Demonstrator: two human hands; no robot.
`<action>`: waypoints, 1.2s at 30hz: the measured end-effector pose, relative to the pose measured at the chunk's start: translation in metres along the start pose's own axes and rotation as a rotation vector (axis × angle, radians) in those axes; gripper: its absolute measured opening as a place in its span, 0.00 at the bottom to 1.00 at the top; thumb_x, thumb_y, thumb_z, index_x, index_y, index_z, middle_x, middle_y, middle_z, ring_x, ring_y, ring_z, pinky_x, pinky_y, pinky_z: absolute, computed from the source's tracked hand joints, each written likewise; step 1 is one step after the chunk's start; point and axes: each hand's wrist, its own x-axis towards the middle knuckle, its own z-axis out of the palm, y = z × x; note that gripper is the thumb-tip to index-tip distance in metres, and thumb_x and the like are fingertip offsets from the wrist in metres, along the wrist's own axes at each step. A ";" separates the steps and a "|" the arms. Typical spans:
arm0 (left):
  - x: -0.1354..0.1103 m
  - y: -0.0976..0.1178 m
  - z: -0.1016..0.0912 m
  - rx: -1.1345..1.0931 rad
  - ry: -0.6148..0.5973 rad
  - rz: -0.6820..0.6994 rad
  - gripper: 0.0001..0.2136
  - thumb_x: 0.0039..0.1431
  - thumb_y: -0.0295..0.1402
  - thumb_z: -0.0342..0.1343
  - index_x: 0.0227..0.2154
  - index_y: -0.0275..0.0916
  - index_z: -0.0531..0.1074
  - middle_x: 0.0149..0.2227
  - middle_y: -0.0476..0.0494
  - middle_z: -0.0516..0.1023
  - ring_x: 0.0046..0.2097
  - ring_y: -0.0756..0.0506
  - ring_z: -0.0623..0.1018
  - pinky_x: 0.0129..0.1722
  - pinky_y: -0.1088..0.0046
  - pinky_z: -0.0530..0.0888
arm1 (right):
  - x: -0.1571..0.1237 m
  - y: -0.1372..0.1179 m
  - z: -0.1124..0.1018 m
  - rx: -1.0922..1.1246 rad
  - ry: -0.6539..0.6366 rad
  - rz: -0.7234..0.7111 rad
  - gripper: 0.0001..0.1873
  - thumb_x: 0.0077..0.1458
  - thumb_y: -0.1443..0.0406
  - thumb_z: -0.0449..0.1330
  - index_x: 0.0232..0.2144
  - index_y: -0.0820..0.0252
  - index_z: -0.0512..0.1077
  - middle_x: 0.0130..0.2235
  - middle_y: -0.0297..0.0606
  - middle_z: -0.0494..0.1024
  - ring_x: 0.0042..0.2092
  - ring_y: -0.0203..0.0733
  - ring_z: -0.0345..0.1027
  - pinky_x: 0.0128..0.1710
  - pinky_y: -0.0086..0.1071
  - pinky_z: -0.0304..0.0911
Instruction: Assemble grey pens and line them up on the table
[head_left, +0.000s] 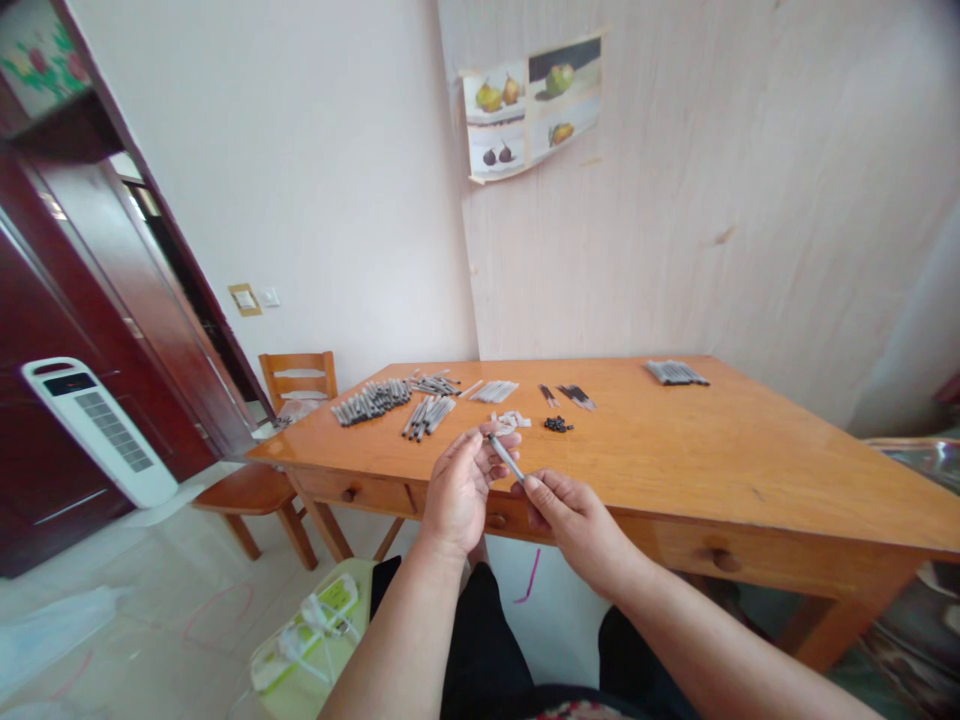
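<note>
A slim grey pen (507, 459) with a dark end slants between my two hands, just above the table's front edge. My right hand (576, 520) grips its near end between thumb and fingers. At the far, dark end, my left hand (459, 492) has its thumb and curled fingers closed around the tip. Just beyond the hands lie small white pieces (511, 421) and a little heap of black caps (558, 425). Dark thin refills (576, 396) lie in small bunches behind the caps.
On the wooden table (720, 450), piles of grey pens (373, 401) lie at left, clear tubes (496, 391) at the back, and a stack of pens (676, 373) at far right. A chair (300, 376) stands left. A pale green stool (330, 665) holds a packet.
</note>
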 end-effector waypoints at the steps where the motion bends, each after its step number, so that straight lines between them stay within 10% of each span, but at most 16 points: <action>1: 0.000 0.000 0.001 -0.008 0.013 -0.001 0.14 0.59 0.41 0.58 0.43 0.37 0.73 0.40 0.37 0.82 0.41 0.43 0.81 0.35 0.73 0.72 | 0.000 0.000 0.000 -0.011 0.004 -0.005 0.22 0.64 0.49 0.52 0.27 0.59 0.69 0.24 0.31 0.67 0.28 0.35 0.59 0.29 0.31 0.53; 36: 0.001 -0.005 0.008 0.030 0.121 -0.033 0.14 0.50 0.39 0.66 0.33 0.37 0.70 0.35 0.41 0.83 0.34 0.48 0.80 0.30 0.76 0.69 | -0.002 -0.003 0.000 -0.023 -0.003 0.021 0.24 0.63 0.48 0.52 0.24 0.58 0.65 0.22 0.30 0.66 0.26 0.35 0.56 0.28 0.32 0.51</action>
